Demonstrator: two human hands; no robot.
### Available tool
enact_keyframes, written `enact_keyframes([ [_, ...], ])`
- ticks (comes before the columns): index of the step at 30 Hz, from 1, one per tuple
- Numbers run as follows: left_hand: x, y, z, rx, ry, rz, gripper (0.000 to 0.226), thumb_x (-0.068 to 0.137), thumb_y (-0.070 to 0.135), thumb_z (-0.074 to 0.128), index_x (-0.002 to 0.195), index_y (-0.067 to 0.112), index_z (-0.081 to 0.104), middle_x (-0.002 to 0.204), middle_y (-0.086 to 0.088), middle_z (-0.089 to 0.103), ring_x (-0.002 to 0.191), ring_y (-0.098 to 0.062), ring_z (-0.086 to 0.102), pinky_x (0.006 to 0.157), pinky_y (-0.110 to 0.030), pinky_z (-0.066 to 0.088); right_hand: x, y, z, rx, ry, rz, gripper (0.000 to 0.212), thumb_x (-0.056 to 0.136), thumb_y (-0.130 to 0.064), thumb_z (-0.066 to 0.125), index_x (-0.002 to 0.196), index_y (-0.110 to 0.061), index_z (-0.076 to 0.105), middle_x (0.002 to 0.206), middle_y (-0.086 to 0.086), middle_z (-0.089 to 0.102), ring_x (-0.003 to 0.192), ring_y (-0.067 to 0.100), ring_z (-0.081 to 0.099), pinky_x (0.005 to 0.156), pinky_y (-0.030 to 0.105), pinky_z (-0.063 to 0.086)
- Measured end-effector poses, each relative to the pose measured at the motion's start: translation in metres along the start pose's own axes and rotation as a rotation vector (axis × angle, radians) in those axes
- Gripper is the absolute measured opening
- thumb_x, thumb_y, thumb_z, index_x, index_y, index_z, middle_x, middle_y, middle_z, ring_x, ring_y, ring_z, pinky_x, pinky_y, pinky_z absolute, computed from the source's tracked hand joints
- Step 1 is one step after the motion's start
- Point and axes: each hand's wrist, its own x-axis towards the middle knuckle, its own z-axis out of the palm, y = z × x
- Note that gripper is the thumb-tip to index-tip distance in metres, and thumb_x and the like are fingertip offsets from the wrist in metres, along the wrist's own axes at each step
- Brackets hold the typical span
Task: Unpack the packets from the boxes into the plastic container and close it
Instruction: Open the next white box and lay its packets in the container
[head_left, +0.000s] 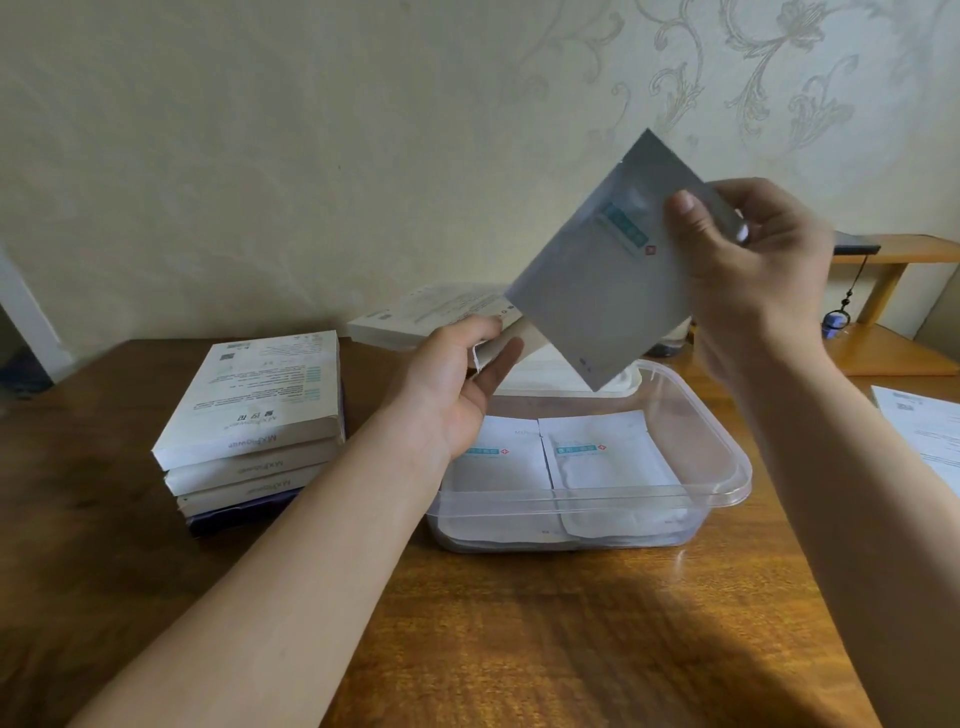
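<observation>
A clear plastic container (722, 467) stands open on the wooden table, with two white packets (608, 462) lying side by side inside. Its white lid (550, 376) lies just behind it. My right hand (753, 270) pinches a grey-white packet (608, 280) by its upper right corner and holds it tilted above the container's back edge. My left hand (457, 379) grips the open end of a white box (431, 314) held above the table, left of the container. A stack of three white boxes (249, 415) sits on the left.
A dark flat box (234, 517) lies under the stack. Printed paper sheets (930, 431) rest at the table's right edge. A wooden shelf (893, 312) with a small blue object hanging from a cord stands at the right. A patterned wall runs behind the table.
</observation>
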Motion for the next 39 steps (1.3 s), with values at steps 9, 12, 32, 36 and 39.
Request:
enact_keyframes([
  [9,-0.003,0.003,0.000,-0.131,0.081,0.107,0.026,0.084,-0.012,0.070,0.097,0.009,0.064,0.114,-0.005,0.068,0.105,-0.017,0.069,0.081,-0.033,0.063,-0.008,0.013,-0.005,-0.114,-0.481,0.404,0.009,0.089,-0.010,0.069,0.081,-0.006,0.068,0.079,0.018,0.067,0.073,0.030,0.063,0.078,0.051,0.054],
  [12,-0.004,0.003,0.000,-0.149,0.091,0.169,0.029,0.085,-0.012,0.069,0.097,0.014,0.065,0.099,0.003,0.070,0.088,-0.009,0.068,0.086,-0.036,0.062,-0.016,0.021,0.000,-0.241,-0.611,0.451,0.019,0.088,-0.014,0.072,0.069,-0.016,0.070,0.071,0.011,0.069,0.070,0.028,0.063,0.073,0.051,0.053],
  [32,-0.006,0.001,0.000,-0.121,0.060,0.180,0.034,0.084,-0.012,0.070,0.102,0.015,0.062,0.098,0.001,0.069,0.092,-0.013,0.062,0.083,-0.038,0.063,-0.043,0.030,0.021,-1.034,-1.143,0.257,0.100,0.077,-0.030,0.083,0.156,-0.029,0.022,0.156,-0.004,0.038,0.131,0.019,0.051,0.108,0.037,0.040],
  [36,-0.005,0.000,-0.001,-0.118,0.060,0.182,0.034,0.085,-0.012,0.070,0.102,0.017,0.062,0.099,0.001,0.069,0.091,-0.013,0.064,0.083,-0.039,0.063,-0.049,0.028,0.025,-1.101,-1.235,0.123,0.079,0.079,-0.038,0.080,0.147,-0.031,0.042,0.149,-0.009,0.047,0.133,0.017,0.048,0.109,0.036,0.040],
  [39,-0.005,0.000,0.000,-0.119,0.054,0.180,0.034,0.085,-0.012,0.070,0.099,0.017,0.062,0.098,0.001,0.069,0.090,-0.012,0.065,0.084,-0.039,0.063,-0.053,0.028,0.028,-1.152,-1.280,0.101,0.071,0.081,-0.047,0.076,0.143,-0.034,0.046,0.148,-0.011,0.047,0.135,0.016,0.044,0.111,0.038,0.038],
])
